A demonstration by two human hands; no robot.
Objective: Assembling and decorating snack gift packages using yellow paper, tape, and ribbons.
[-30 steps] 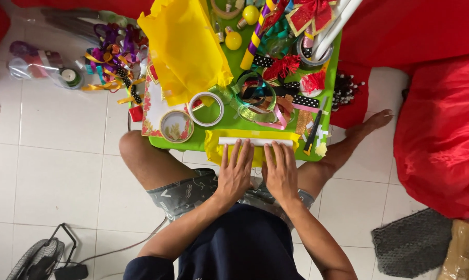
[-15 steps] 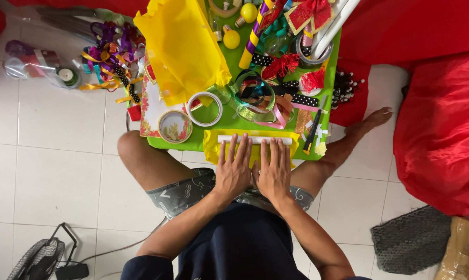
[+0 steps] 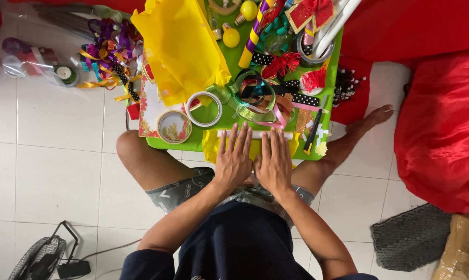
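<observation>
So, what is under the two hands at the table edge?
Under the left hand and right hand lie a yellow sheet and a white stick. The palms cover the sheet's middle.

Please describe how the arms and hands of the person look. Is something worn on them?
Both forearms are bare. The left hand and the right hand wear no gloves, and no ring, watch or bracelet shows on either. Dark navy short sleeves cover only the upper arms, at the bottom edge of the picture. All fingers are in view.
</observation>
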